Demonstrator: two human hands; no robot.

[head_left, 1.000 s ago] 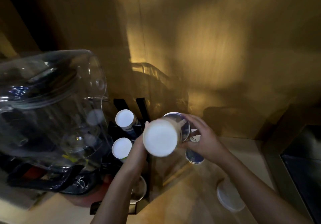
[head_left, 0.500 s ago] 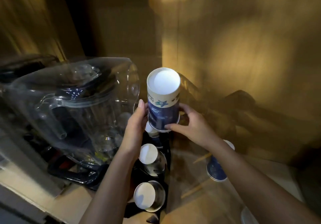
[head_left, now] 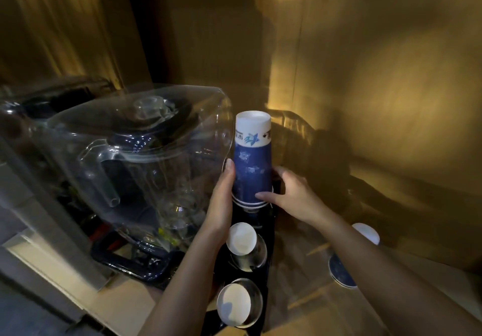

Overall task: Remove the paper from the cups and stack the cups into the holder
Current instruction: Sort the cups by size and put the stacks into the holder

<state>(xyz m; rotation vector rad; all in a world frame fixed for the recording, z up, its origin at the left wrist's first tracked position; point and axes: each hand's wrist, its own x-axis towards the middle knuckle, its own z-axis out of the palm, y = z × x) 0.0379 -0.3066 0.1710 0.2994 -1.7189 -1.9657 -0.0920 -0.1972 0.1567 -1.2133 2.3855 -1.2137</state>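
Cup stack, inverted, long axis near vertical, is held over the holder's rear slot. Left hand and right hand fingers are closed round its lower rims from opposite sides; insertion is judged straight downward.

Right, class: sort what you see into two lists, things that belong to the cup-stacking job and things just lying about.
Job: cup stack, held by left hand and right hand; holder; cups in holder; lying cup.

Lying about: blender jug; blender base.
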